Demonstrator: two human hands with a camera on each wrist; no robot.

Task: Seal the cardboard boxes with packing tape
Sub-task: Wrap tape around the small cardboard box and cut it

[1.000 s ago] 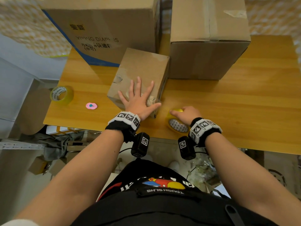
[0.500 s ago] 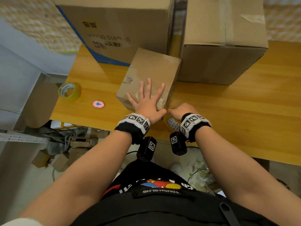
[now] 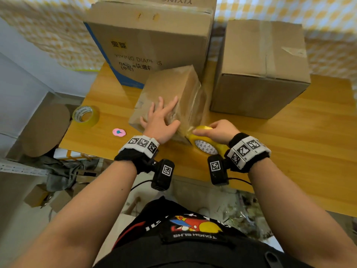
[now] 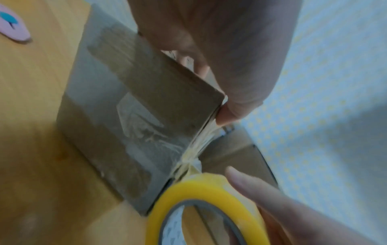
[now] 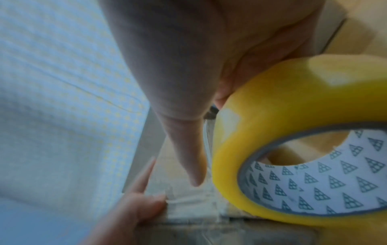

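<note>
Head view has the left hand (image 3: 161,120) spread flat on top of the small cardboard box (image 3: 170,93), fingers straight, thumb hooked over the near corner and pressing the tape end down. That box is tipped, sitting on the worktop (image 3: 289,142) near the front edge, between the big printed carton (image 3: 150,41) and the plain brown carton (image 3: 260,70). The right hand (image 3: 222,131) is curled around the yellow tape roll (image 3: 204,144), just beside the box's near right corner.

Left wrist view shows the strip of tape (image 4: 196,144) running from the roll up to the thumb, and it's already bunched into a narrow, wrinkly rope instead of lying flat. That's the main worry imo: if the roll gets pulled at this angle, the tape probably sticks to itself and the seam gets a crumpled band that won't hold.

Second thing: the box is only held by a flat palm while tilted, so a hard tug could slide or flip it, or peel the started end loose from under the thumb.

Spare tape roll (image 3: 86,116) and a little pink cutter-looking thing (image 3: 119,132) sit off to the left, well apart from the action.
</note>
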